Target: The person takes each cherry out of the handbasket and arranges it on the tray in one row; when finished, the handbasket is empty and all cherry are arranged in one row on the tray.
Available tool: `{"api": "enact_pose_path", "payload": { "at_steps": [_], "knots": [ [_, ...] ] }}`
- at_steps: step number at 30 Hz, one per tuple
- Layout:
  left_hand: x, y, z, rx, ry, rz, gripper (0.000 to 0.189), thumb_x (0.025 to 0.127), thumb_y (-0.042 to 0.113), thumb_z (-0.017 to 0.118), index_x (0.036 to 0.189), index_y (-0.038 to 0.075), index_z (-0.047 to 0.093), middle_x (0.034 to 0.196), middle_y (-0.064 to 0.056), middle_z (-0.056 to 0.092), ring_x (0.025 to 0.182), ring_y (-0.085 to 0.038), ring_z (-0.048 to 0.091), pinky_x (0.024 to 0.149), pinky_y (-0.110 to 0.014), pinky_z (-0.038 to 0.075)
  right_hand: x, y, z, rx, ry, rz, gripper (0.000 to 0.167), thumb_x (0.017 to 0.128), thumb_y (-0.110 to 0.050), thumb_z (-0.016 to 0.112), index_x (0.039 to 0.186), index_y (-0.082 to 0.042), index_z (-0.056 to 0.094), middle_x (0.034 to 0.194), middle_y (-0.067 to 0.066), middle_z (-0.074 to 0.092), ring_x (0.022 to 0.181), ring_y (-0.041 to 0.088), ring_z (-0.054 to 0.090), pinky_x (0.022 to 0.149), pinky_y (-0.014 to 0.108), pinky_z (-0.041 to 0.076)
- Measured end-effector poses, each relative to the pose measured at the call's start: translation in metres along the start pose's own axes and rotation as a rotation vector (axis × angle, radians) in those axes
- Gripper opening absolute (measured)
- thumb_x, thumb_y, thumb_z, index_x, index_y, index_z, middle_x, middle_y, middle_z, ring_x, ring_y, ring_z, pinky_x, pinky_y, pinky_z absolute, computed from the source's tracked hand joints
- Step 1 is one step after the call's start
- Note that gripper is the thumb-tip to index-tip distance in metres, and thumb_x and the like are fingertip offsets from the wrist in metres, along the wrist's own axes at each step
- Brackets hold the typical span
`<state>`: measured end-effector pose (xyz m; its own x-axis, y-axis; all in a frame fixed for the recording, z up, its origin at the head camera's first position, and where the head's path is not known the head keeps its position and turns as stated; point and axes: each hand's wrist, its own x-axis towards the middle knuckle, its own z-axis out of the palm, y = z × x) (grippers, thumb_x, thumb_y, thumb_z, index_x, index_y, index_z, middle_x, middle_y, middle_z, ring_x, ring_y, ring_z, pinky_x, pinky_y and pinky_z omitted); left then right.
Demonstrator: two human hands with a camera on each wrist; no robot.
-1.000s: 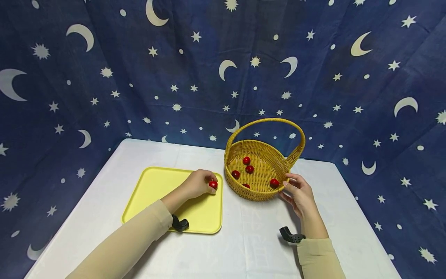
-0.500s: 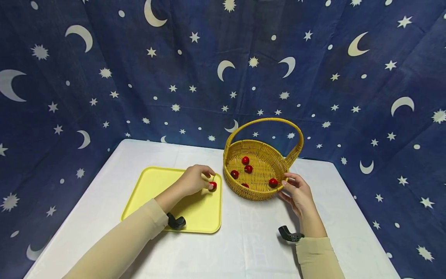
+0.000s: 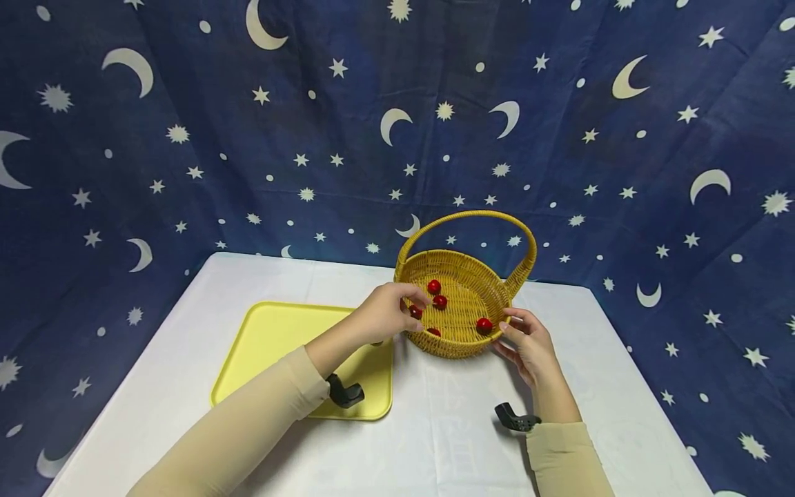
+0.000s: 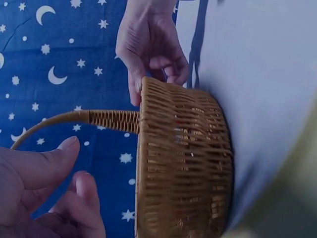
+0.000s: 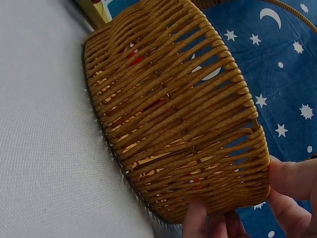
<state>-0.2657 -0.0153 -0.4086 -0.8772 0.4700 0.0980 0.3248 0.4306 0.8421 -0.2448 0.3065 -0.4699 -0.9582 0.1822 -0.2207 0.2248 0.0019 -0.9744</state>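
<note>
My left hand [image 3: 397, 310] hovers over the left rim of a round wicker basket [image 3: 456, 351], thumb and fingers apart. In the left wrist view, nothing shows between those fingers [image 4: 39, 168]. Several red cherries [image 3: 484, 326] lie inside the basket, one of them partly behind my left fingers. My right hand [image 3: 534, 345] holds the basket's right rim, thumb on the rim and other fingers against the woven outer wall [image 5: 188, 119]. To the left, under my left forearm, is a yellow tray [image 3: 267, 345]. A bit of red [image 5: 95, 1] shows beside the tray's edge in the right wrist view.
A white cloth [image 3: 447, 428] covers the table. The basket's tall arched handle [image 3: 472, 214] rises near my left hand. A dark blue curtain [image 3: 348, 124] with moons and stars hangs behind. Black pieces [image 3: 518, 418] sit on both wrists.
My left hand let go of a cherry at the tray's right side and moved right, over the basket's left rim. The right hand kept its hold on the basket.
</note>
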Motion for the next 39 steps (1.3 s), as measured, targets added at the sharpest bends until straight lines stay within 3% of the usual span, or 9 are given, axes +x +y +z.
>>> {"api": "enact_pose_path", "payload": {
  "at_steps": [7,14,19,23,25,29,31,35,39],
  "knots": [
    [0.037,0.003,0.021,-0.122,-0.070,-0.006,0.039,0.085,-0.003,0.086,0.119,0.011,0.077,0.120,-0.011,0.075,0.093,-0.018,0.067,0.082,-0.028,0.057,0.001,0.000,0.000,-0.010,0.005,0.011,0.044,0.106,-0.008,0.064,0.148,-0.011,0.053,0.128,0.001,0.051,0.106,0.012,0.066,0.091,0.034,0.064],
    [0.072,-0.007,0.039,-0.052,-0.071,-0.056,0.042,0.085,-0.002,0.087,0.124,0.008,0.075,0.129,-0.016,0.075,0.116,-0.031,0.070,0.102,-0.039,0.058,0.001,0.000,-0.002,-0.008,-0.001,0.019,0.041,0.106,-0.008,0.064,0.146,-0.013,0.055,0.126,0.000,0.052,0.107,0.012,0.066,0.091,0.034,0.064],
    [0.089,-0.013,0.044,-0.044,-0.083,-0.099,0.047,0.087,-0.005,0.083,0.131,0.007,0.074,0.140,-0.016,0.072,0.131,-0.034,0.066,0.113,-0.044,0.053,0.000,-0.001,-0.003,-0.006,-0.005,0.009,0.037,0.107,-0.008,0.064,0.143,-0.014,0.057,0.120,-0.002,0.053,0.104,0.011,0.066,0.090,0.034,0.064],
    [0.096,-0.016,0.042,-0.041,-0.107,-0.121,0.050,0.087,-0.009,0.078,0.135,0.004,0.073,0.146,-0.016,0.069,0.133,-0.035,0.065,0.112,-0.043,0.053,0.000,0.000,-0.003,0.007,-0.010,0.004,0.034,0.106,-0.008,0.065,0.140,-0.015,0.059,0.120,-0.002,0.054,0.104,0.011,0.065,0.090,0.035,0.064],
    [0.098,-0.017,0.041,-0.021,-0.120,-0.142,0.051,0.087,-0.010,0.076,0.136,0.005,0.073,0.146,-0.015,0.069,0.130,-0.031,0.065,0.104,-0.038,0.055,0.001,0.001,-0.002,0.010,-0.011,0.007,0.035,0.106,-0.009,0.066,0.140,-0.016,0.059,0.121,-0.002,0.054,0.105,0.011,0.065,0.090,0.035,0.064],
    [0.101,-0.020,0.044,0.046,-0.157,-0.176,0.053,0.086,-0.010,0.076,0.137,0.006,0.073,0.140,-0.014,0.072,0.103,-0.022,0.065,0.077,-0.026,0.049,0.001,0.003,-0.001,0.012,-0.015,0.004,0.037,0.106,-0.010,0.067,0.141,-0.015,0.058,0.126,0.000,0.053,0.107,0.011,0.066,0.090,0.035,0.064],
    [0.103,-0.021,0.045,0.072,-0.181,-0.177,0.053,0.086,-0.010,0.076,0.137,0.006,0.073,0.136,-0.016,0.073,0.092,-0.018,0.058,0.070,-0.023,0.045,0.002,0.004,-0.001,0.012,-0.017,-0.001,0.038,0.106,-0.011,0.068,0.142,-0.014,0.058,0.128,0.002,0.053,0.107,0.012,0.067,0.090,0.036,0.065],
    [0.106,-0.021,0.049,0.101,-0.226,-0.164,0.050,0.087,-0.009,0.077,0.135,0.004,0.074,0.131,-0.018,0.074,0.096,-0.017,0.060,0.080,-0.026,0.049,0.003,0.005,-0.002,0.003,-0.014,-0.002,0.039,0.106,-0.011,0.067,0.144,-0.013,0.056,0.132,0.004,0.052,0.110,0.014,0.067,0.090,0.035,0.065],
    [0.111,-0.024,0.054,0.198,-0.284,-0.124,0.042,0.087,-0.004,0.080,0.128,0.008,0.079,0.124,-0.012,0.078,0.101,-0.017,0.063,0.088,-0.029,0.052,0.003,0.004,-0.003,-0.010,-0.006,0.004,0.041,0.107,-0.010,0.065,0.147,-0.011,0.054,0.132,0.003,0.052,0.111,0.014,0.067,0.090,0.035,0.065]
  ]
}}
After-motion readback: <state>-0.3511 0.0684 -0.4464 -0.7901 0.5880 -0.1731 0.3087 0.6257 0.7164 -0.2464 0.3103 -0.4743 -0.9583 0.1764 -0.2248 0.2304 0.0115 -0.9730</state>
